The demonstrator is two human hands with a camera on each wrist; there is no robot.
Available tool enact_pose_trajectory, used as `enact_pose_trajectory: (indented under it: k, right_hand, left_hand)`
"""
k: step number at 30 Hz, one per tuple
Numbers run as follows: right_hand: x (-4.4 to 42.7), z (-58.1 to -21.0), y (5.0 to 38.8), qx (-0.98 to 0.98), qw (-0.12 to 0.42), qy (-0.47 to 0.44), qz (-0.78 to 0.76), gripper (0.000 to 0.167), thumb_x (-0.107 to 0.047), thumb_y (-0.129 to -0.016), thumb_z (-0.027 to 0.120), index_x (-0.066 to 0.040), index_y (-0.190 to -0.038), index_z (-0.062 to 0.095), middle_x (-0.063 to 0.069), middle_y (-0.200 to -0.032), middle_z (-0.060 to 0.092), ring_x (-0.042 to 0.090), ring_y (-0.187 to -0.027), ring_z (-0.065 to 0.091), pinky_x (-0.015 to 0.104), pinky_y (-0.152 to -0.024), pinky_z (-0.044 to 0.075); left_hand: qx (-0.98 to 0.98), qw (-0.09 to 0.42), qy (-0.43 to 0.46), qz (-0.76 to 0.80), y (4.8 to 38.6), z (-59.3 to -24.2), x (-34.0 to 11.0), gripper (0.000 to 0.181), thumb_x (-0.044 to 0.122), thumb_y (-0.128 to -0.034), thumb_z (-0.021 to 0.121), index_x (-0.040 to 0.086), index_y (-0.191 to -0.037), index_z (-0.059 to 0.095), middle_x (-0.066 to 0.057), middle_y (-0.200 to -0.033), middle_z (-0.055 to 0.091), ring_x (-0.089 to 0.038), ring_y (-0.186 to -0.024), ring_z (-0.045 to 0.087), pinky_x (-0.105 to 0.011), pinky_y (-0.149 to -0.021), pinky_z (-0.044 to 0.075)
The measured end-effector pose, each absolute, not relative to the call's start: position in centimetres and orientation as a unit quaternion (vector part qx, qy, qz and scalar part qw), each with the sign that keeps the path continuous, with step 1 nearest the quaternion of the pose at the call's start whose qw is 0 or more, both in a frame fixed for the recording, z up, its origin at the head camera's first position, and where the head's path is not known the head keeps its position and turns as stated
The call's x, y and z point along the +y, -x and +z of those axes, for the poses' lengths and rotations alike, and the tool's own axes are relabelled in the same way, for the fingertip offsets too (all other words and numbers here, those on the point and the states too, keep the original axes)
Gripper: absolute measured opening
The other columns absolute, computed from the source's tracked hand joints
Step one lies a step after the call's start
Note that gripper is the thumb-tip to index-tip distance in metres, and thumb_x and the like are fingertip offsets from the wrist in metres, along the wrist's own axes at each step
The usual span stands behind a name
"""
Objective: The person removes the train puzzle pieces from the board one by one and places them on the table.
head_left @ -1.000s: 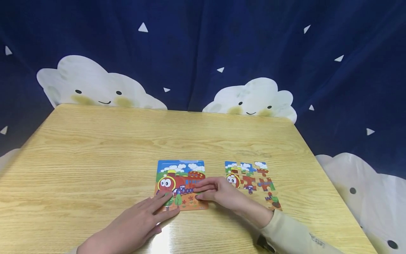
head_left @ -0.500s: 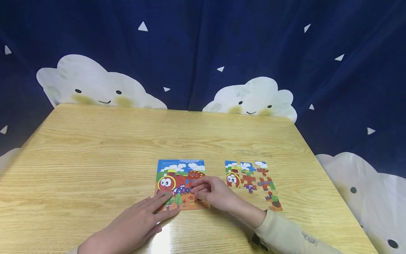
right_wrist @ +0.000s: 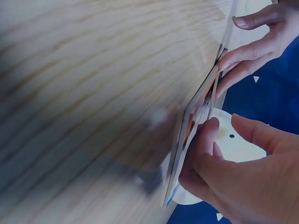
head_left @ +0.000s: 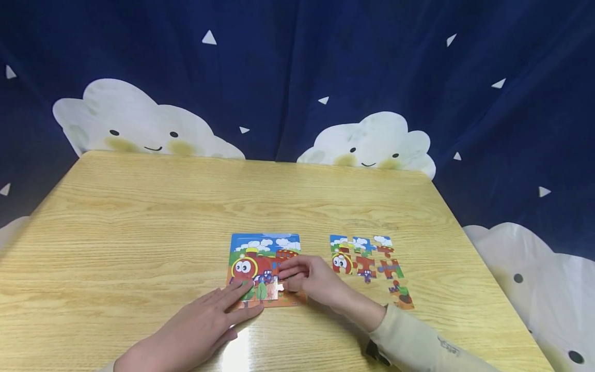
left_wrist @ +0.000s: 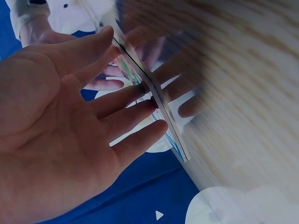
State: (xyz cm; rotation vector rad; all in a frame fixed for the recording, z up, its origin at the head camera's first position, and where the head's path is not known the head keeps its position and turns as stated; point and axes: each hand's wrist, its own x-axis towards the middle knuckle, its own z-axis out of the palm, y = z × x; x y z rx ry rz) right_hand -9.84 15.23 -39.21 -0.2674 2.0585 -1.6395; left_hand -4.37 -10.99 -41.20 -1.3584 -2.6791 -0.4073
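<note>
A puzzle board with a red train picture lies at the front middle of the table. My left hand rests with straight fingers on its lower left corner. A glossy puzzle piece reflects light on the board's lower part. My right hand holds this piece at its right edge with curled fingers. The right wrist view shows the curled fingers close against the board, the thumb apart from them; the exact contact is hidden. The left wrist view shows left fingertips at the board's edge.
Several loose puzzle pieces lie to the right of the board, in rows with gaps. They show train parts, clouds and a potted plant. The light wooden table reaches back to a dark blue curtain with clouds and triangles.
My right hand has shifted slightly left over the board, its fingers curling in. Glare now shows on the piece at its fingertips. The left hand has stayed in place.
</note>
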Motion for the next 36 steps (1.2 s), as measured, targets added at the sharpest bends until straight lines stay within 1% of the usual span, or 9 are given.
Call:
enact_pose_trajectory:
  k: [3,8,13,17,22,27,30,36]
  right_hand:
    - [15.0,-39.4,9.9,0.760,0.241,0.105,-0.595,0.033,0.007,-0.086,0.066,0.013,-0.118,0.061,0.021,-0.106,0.068,0.023,-0.087,0.068,0.024,-0.076,0.055]
    - [14.4,-39.8,10.0,0.810,0.201,0.135,-0.535,0.029,0.006,-0.081,0.074,0.008,-0.110,0.068,0.012,-0.094,0.068,0.013,-0.075,0.063,0.020,-0.065,0.051]
    - [13.8,-39.9,9.9,0.855,0.149,0.174,-0.465,0.023,0.002,-0.078,0.079,0.003,-0.100,0.072,0.005,-0.084,0.065,0.009,-0.067,0.056,0.020,-0.060,0.047]
    - [13.5,-40.1,9.9,0.863,0.128,0.187,-0.452,0.020,-0.002,-0.079,0.080,0.002,-0.097,0.071,0.003,-0.082,0.062,0.007,-0.063,0.052,0.020,-0.057,0.045]
    - [13.3,-40.4,9.9,0.861,0.123,0.188,-0.456,0.021,-0.006,-0.079,0.081,0.001,-0.094,0.069,0.002,-0.080,0.060,0.005,-0.059,0.050,0.018,-0.054,0.043]
    - [13.2,-40.5,9.9,0.859,0.132,0.183,-0.460,0.020,-0.004,-0.079,0.080,0.000,-0.092,0.066,-0.001,-0.074,0.058,0.006,-0.056,0.050,0.018,-0.052,0.042]
    - [13.4,-40.4,10.0,0.854,0.142,0.182,-0.466,0.018,-0.002,-0.081,0.079,0.000,-0.092,0.066,-0.001,-0.073,0.058,0.006,-0.056,0.050,0.018,-0.051,0.041]
    - [14.6,-40.1,10.2,0.848,0.148,0.182,-0.475,0.014,0.000,-0.083,0.076,-0.001,-0.093,0.067,0.001,-0.074,0.060,0.007,-0.056,0.050,0.018,-0.051,0.040]
  left_hand:
    - [-0.883,0.054,0.447,-0.133,4.4,-41.2,-11.0,0.053,0.018,-0.0858,0.073,0.022,-0.137,0.060,-0.020,-0.145,0.047,-0.038,-0.125,0.052,-0.049,-0.093,0.049]
    - [-0.883,0.056,0.448,-0.131,4.4,-41.1,-11.0,0.053,0.018,-0.0853,0.074,0.022,-0.136,0.060,-0.020,-0.144,0.048,-0.038,-0.123,0.055,-0.049,-0.092,0.050]
    - [-0.882,0.058,0.450,-0.129,4.4,-41.1,-10.9,0.053,0.018,-0.0849,0.074,0.022,-0.136,0.060,-0.020,-0.144,0.048,-0.038,-0.121,0.056,-0.049,-0.092,0.050]
    - [-0.879,0.064,0.457,-0.120,4.4,-41.1,-10.9,0.055,0.018,-0.0836,0.076,0.021,-0.136,0.061,-0.021,-0.144,0.047,-0.038,-0.122,0.055,-0.049,-0.091,0.050]
    - [-0.879,0.064,0.457,-0.121,4.4,-41.2,-10.9,0.055,0.018,-0.0839,0.075,0.021,-0.136,0.060,-0.021,-0.145,0.046,-0.038,-0.123,0.055,-0.049,-0.091,0.050]
    - [-0.879,0.066,0.454,-0.128,4.4,-41.3,-10.9,0.054,0.019,-0.0845,0.075,0.022,-0.137,0.060,-0.019,-0.145,0.046,-0.037,-0.123,0.055,-0.048,-0.091,0.050]
    - [-0.877,0.074,0.457,-0.126,4.4,-41.4,-10.9,0.054,0.018,-0.0837,0.076,0.021,-0.136,0.061,-0.020,-0.145,0.047,-0.037,-0.122,0.055,-0.048,-0.091,0.051]
    - [-0.881,0.064,0.447,-0.141,4.3,-41.4,-11.0,0.054,0.017,-0.0850,0.074,0.022,-0.137,0.060,-0.019,-0.146,0.046,-0.037,-0.124,0.053,-0.049,-0.091,0.050]
